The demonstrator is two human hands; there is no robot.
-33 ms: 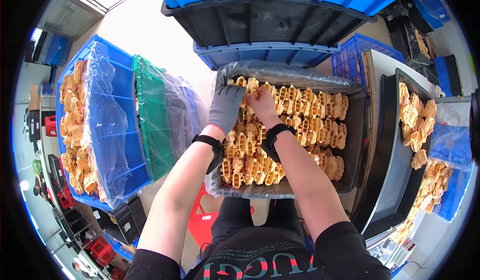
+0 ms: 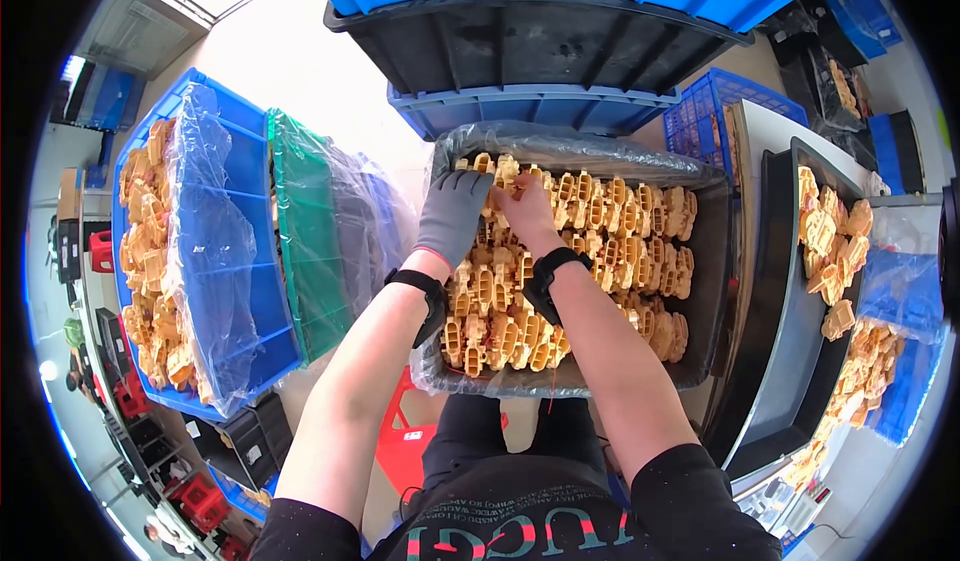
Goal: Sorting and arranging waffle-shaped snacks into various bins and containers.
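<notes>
A dark plastic-lined bin [image 2: 712, 291] stands in front of me, holding rows of tan moulded parts [image 2: 627, 251] with oval openings. At its far left corner, my left hand [image 2: 452, 211], in a grey glove, is closed with its fingers bent down over the parts. Close beside it, my bare right hand [image 2: 528, 213] is closed too, its thumb and fingers pinching at a tan moulded part [image 2: 505, 171] between the hands. The fingertips of both hands are partly hidden among the parts. Each wrist wears a black band.
At left stand a tilted blue crate [image 2: 222, 271] of similar tan parts and a green crate [image 2: 308, 231] under plastic film. Stacked bins [image 2: 540, 46] rise beyond my bin. A black tray [image 2: 775, 361] lies right, with loose tan parts [image 2: 835, 236] at its far end. A red stool [image 2: 400, 446] is below.
</notes>
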